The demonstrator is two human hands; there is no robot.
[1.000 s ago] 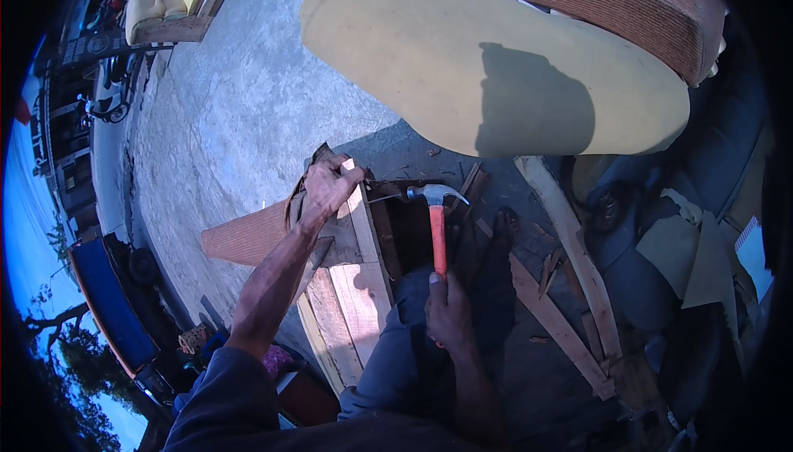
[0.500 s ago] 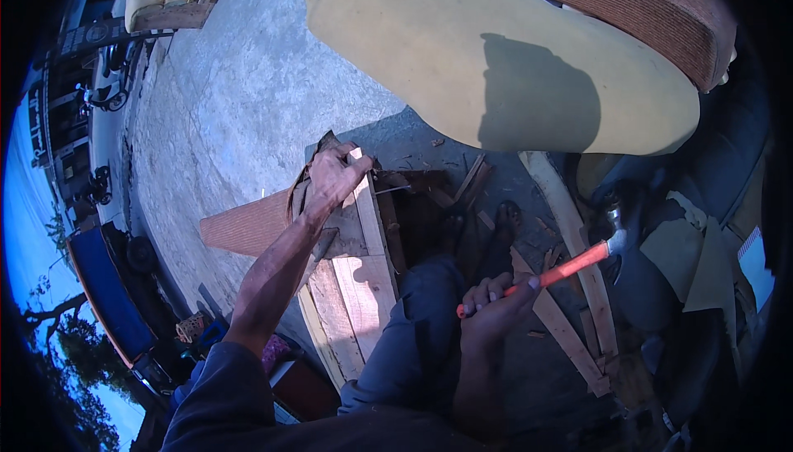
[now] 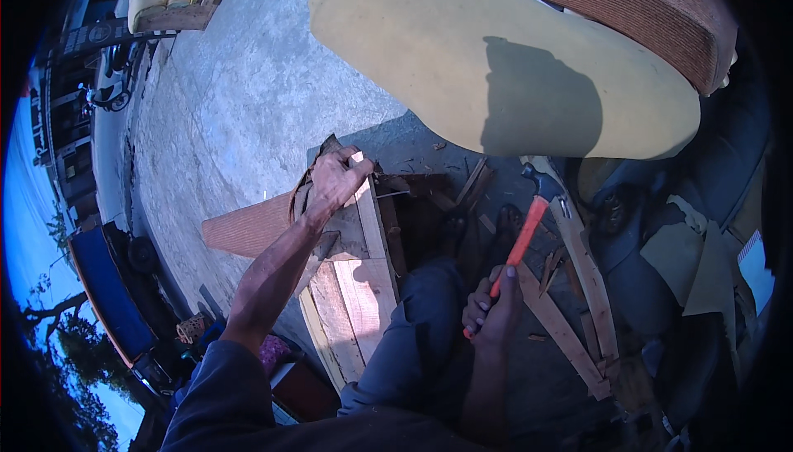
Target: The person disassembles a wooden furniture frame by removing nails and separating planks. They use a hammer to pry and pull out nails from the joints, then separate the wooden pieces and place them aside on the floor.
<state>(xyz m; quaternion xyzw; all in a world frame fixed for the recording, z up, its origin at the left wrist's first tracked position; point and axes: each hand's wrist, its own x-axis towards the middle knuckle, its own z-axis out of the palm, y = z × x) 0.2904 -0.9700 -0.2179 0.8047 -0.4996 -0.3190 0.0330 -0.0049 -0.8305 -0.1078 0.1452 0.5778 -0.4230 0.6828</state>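
My right hand (image 3: 489,303) is wrapped round the orange handle of a claw hammer (image 3: 524,235). The hammer's dark head points up and away, in the air over the scrap wood. My left hand (image 3: 334,181) is closed over the far end of a wooden furniture frame (image 3: 370,216), fingers curled on its edge. Next to that hand, brown ribbed upholstery fabric (image 3: 252,225) hangs off the frame's left side, and its torn edge bunches under my wrist. The frame's pale planks (image 3: 363,287) run back beside my leg. Whatever my left fingertips touch is hidden.
A large tan foam pad (image 3: 396,47) lies ahead on the concrete, with a brown cushion (image 3: 636,14) behind it. Broken wood strips (image 3: 570,344) and splinters are scattered at right, near foam scraps (image 3: 686,262). A stripped sofa (image 3: 178,6) stands far left.
My right hand has turned the hammer from pointing right to pointing up and forward, its head swinging leftward toward the frame. The left hand keeps its hold on the frame.
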